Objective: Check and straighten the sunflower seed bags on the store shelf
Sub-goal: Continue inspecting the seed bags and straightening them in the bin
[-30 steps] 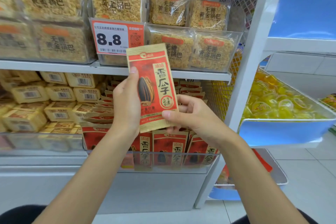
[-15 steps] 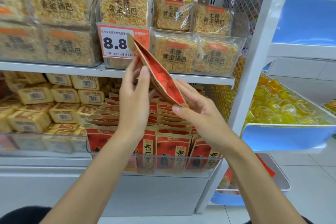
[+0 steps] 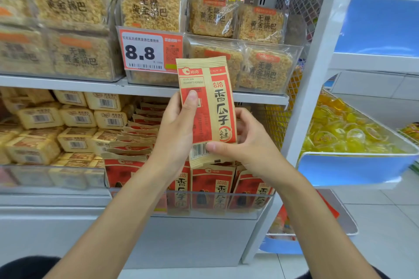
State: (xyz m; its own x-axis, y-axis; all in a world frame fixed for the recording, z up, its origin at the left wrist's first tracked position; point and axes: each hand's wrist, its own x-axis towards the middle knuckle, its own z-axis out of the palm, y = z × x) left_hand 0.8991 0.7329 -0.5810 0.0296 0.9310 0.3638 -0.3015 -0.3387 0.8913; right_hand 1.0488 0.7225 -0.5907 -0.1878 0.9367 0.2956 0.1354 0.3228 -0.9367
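white shelf (image 3: 56, 209) holds sunflower seed bags (image 3: 213, 186) beside yellow snack packs (image 3: 77, 118).

Price tag (image 3: 150, 52) marked 8.8 — rice-crisp packs (image 3: 150, 9) above and beside it, wrapped cakes (image 3: 77, 116) below-left, jelly cups (image 3: 340, 129) far right.

A white metal shelf upright (image 3: 317, 75) stands on pale glossy floor tiles (image 3: 385, 233), beside a tilted blue plastic bin (image 3: 353, 170).

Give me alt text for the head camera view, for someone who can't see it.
The left hand and right hand hold one sunflower seed bag upright, barcode side showing, before a store shelf. More seed bags stand in the bin below.
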